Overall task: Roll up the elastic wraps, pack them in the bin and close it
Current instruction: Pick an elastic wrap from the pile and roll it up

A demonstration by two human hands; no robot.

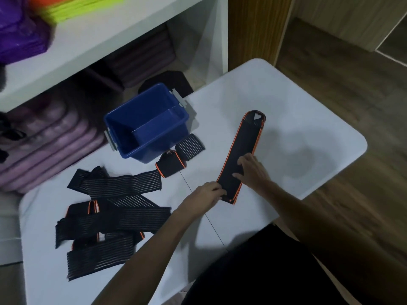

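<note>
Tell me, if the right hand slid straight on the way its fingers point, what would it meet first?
The right hand rests on the flat black orange-edged wrap, fingers pointing left. Beyond the wrap's edge, probably the rolled black orange-trimmed wrap near the blue plastic bin, though depth is uncertain.

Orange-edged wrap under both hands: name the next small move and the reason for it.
Probably fold the near end over and start rolling it away from the body. The orange-edged wrap lies flat and straight on the table, the left hand pinches its near end, and the right hand presses it down. The blue bin stands open and empty.
</note>
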